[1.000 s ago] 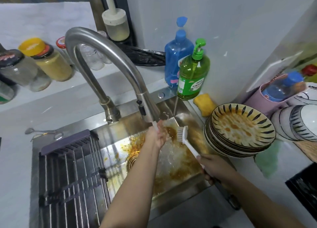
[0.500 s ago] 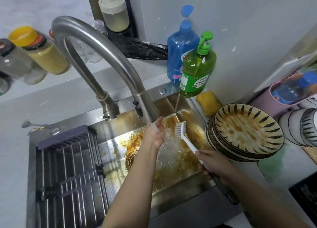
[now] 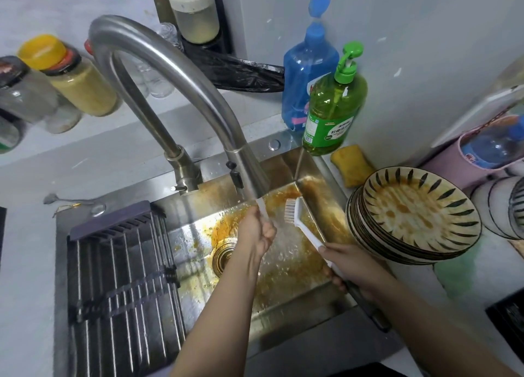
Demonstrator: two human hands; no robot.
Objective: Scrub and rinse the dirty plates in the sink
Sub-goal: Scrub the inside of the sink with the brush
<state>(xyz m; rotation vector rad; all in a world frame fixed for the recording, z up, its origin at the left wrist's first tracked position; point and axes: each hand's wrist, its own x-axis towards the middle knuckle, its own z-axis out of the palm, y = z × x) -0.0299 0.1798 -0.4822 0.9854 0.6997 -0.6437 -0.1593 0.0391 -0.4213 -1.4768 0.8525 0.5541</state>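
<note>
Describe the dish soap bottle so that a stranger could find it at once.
Start at the steel sink and look to its far right corner. Two bottles stand there against the wall. The dish soap is the nearer green one with a pump top; the blue bottle behind has none.

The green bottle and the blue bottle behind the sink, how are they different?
The green bottle has a green pump top; the blue bottle has a blue cap with no pump. The green bottle stands in front, partly hiding the blue bottle, which is nearer the wall. The green bottle's label is green and plain to see; the blue bottle's is mostly hidden. Both are see-through plastic, upright at the sink's back right corner.
</note>
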